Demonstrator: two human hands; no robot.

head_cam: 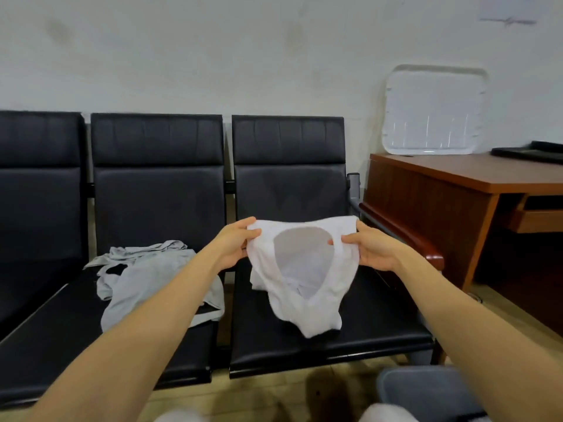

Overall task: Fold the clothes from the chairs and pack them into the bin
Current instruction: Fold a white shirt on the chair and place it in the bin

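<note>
A white garment (307,312) hangs over the right-hand black chair seat (365,327), its round opening facing me. My left hand (233,243) pinches its upper left edge and my right hand (370,248) pinches its upper right edge, holding it spread between them. Its lower end droops to the seat. A crumpled grey garment (143,275) lies on the middle chair seat (54,339). A grey bin (426,391) sits on the floor at the lower right, partly hidden by my right forearm.
A row of three black chairs stands against the white wall. A brown wooden desk (457,175) stands to the right, with a white lid (432,112) leaning on the wall above it and a black tray (530,152) on top.
</note>
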